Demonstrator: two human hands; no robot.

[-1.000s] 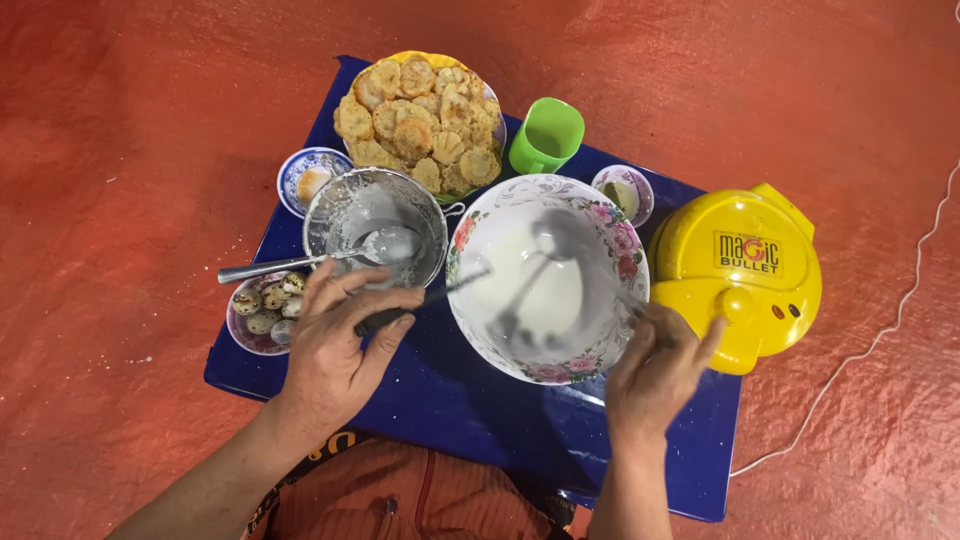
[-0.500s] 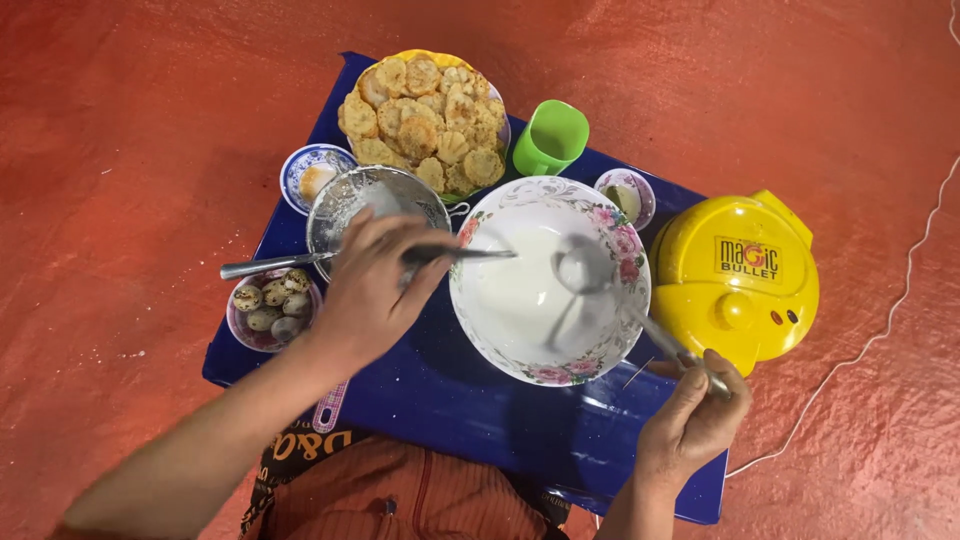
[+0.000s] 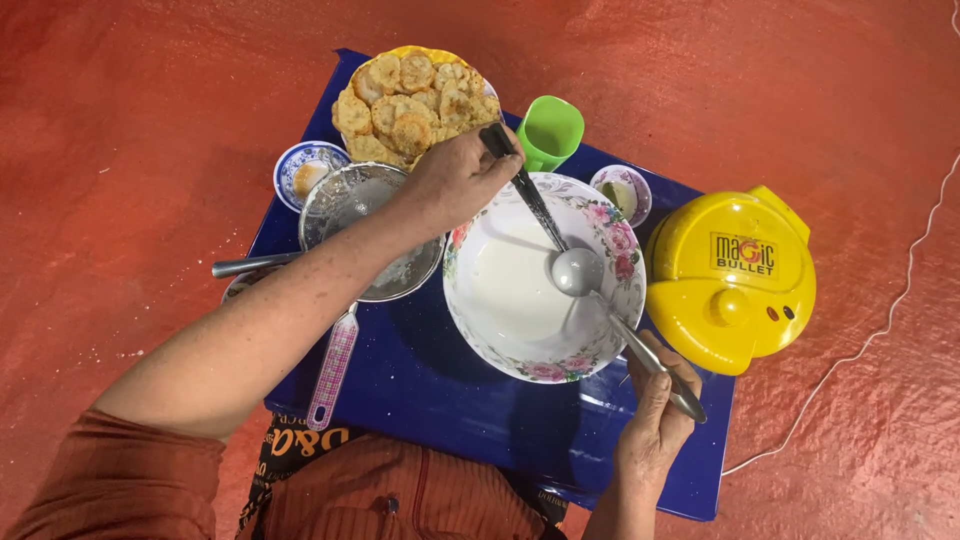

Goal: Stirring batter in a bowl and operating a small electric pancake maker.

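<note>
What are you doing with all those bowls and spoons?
A person sits at a blue table. The left hand holds a dark-handled utensil over a flowered bowl of white liquid. The right hand holds a metal ladle dipped in it. Fried cakes sit behind.
</note>
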